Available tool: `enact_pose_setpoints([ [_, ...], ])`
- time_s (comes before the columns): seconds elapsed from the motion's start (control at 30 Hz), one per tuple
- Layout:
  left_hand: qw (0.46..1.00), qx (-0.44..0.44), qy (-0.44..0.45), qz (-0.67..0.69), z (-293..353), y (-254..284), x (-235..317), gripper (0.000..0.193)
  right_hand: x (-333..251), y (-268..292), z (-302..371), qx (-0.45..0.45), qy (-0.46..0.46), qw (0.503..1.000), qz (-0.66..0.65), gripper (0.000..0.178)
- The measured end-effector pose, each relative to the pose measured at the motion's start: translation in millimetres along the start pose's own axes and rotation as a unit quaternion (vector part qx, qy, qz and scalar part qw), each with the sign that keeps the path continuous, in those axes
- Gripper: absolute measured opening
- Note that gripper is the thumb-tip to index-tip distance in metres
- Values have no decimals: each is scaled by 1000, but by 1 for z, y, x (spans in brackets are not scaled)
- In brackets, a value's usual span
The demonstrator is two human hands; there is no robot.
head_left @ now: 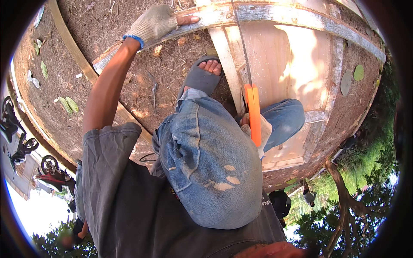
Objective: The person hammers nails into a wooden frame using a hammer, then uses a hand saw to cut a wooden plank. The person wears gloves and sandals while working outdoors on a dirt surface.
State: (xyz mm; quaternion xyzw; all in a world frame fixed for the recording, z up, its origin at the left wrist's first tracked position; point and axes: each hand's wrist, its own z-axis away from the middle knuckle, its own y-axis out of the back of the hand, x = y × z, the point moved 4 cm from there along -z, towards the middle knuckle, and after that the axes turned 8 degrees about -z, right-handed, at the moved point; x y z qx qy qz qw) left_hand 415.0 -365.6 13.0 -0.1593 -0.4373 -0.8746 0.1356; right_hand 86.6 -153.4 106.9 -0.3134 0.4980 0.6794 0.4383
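Observation:
A long wooden plank (279, 13) with worn white paint runs across the top of the head view. My left hand (155, 22), in a knitted glove with a blue cuff, grips it towards its left end. One bare digit lies along the wood; the other fingers are mostly hidden. My right hand (263, 131), also gloved and partly hidden behind my knee, is closed round the orange handle of a hand saw (254, 114). The thin saw blade reaches away from me and crosses the plank, right of my left hand.
Beneath the plank lies a plywood panel (275, 73) framed with wooden strips. My sandalled foot (204, 77) is beside it on bare soil. Another wooden strip (71, 41) lies at the left. Motorbikes (53, 174) stand at the far left; a tree (344, 198) is at the right.

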Motion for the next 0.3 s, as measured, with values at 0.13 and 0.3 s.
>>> enact_pose_setpoints([
  [0.13, 999, -34, 22, 17, -5, 6, 12, 80, 10, -29, -89, 2, 9, 999, -39, 15],
  [0.3, 998, -14, 11, -59, 5, 0, 2, 77, 3, -30, -84, 29, 72, 996, -49, 15],
])
